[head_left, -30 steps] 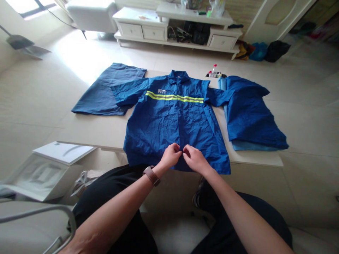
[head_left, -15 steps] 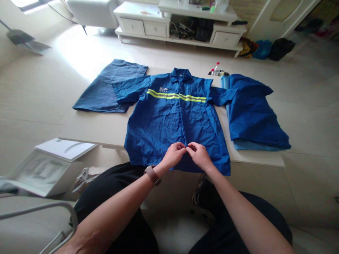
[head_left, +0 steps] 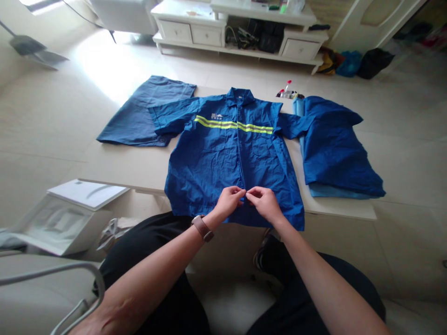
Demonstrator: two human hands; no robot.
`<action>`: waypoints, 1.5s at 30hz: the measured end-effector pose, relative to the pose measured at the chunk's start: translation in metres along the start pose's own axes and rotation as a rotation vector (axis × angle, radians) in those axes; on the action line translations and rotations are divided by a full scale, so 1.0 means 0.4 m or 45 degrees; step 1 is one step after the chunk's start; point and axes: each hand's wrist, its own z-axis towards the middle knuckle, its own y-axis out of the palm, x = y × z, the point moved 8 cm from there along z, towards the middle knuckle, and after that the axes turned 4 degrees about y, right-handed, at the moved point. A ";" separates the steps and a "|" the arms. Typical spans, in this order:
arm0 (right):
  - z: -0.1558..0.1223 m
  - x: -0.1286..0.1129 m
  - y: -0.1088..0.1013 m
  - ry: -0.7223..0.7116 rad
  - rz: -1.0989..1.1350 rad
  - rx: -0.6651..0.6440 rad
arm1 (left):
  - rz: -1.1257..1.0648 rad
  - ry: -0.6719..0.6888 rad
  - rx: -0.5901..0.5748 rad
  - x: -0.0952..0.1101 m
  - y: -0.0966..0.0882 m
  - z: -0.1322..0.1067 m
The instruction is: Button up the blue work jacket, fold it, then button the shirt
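Note:
A blue work shirt [head_left: 223, 153] with a yellow reflective stripe lies spread front-up on a low white table [head_left: 132, 170], its hem hanging over the near edge. My left hand [head_left: 228, 201], a brown watch on its wrist, pinches the shirt's front placket near the hem. My right hand [head_left: 263, 202] pinches the same spot from the other side, fingertips almost touching the left ones. Both hands are closed on the fabric.
Another blue garment [head_left: 146, 111] lies at the table's left, and a folded blue pile [head_left: 331, 144] at its right. Small bottles [head_left: 286, 91] stand behind. A white box [head_left: 63, 216] sits on the floor at left. A white TV cabinet [head_left: 240, 28] stands at the back.
Both hands have moved slightly up the placket, from the hem edge toward the shirt's middle, still pinched together. The camera tilted a little.

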 end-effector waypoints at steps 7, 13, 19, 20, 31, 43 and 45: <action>-0.011 -0.030 -0.006 -0.023 0.033 0.050 | 0.043 -0.001 0.021 0.000 0.000 -0.003; -0.028 -0.076 -0.041 -0.173 -0.391 0.263 | 0.100 0.010 0.075 -0.002 -0.007 0.000; -0.031 -0.079 -0.026 -0.260 -0.544 0.252 | 0.211 0.189 0.017 0.010 -0.002 0.002; -0.029 -0.077 -0.022 -0.258 -0.543 0.240 | 0.234 0.233 0.006 0.014 -0.001 0.000; -0.012 -0.047 0.000 -0.194 -0.425 0.092 | 0.261 0.269 -0.181 0.006 0.028 0.000; -0.026 -0.072 -0.017 -0.243 -0.498 0.194 | 0.708 0.324 0.117 0.040 -0.050 0.026; -0.031 -0.078 -0.016 -0.285 -0.528 0.208 | 0.845 0.378 0.112 0.038 -0.045 0.028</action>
